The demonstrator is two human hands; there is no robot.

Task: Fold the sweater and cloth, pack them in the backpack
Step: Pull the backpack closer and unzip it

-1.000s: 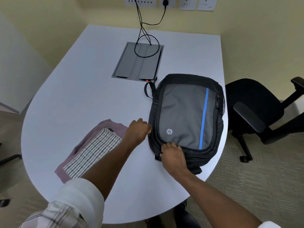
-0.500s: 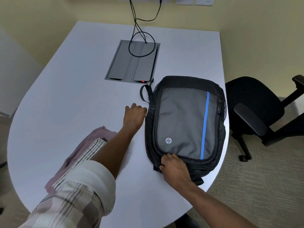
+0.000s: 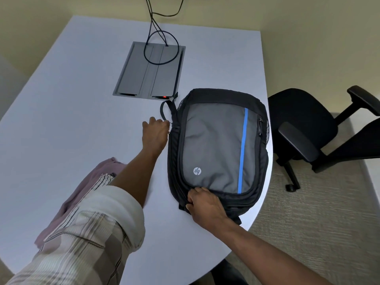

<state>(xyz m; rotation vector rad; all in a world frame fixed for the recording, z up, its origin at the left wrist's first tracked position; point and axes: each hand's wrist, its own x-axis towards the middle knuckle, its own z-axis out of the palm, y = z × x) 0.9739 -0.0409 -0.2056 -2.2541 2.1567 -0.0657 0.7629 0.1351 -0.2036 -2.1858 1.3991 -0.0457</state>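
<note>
A black and grey backpack (image 3: 218, 149) with a blue stripe lies flat on the white table (image 3: 72, 124), near its right edge. My left hand (image 3: 155, 134) pinches a zipper pull on the bag's left side, just below the carry handle. My right hand (image 3: 203, 205) grips the bag's near bottom edge. A folded mauve sweater (image 3: 82, 194) lies at the near left with a folded striped cloth (image 3: 103, 179) on top; my left arm and sleeve hide most of both.
A grey cable hatch (image 3: 150, 70) is set into the table beyond the bag, with black cables (image 3: 158, 36) looping up to the wall. A black office chair (image 3: 308, 128) stands right of the table on the carpet.
My left hand has slid up along the backpack's left side, from near the bottom corner toward the carry handle. My right hand has stayed on the bag's bottom edge.
</note>
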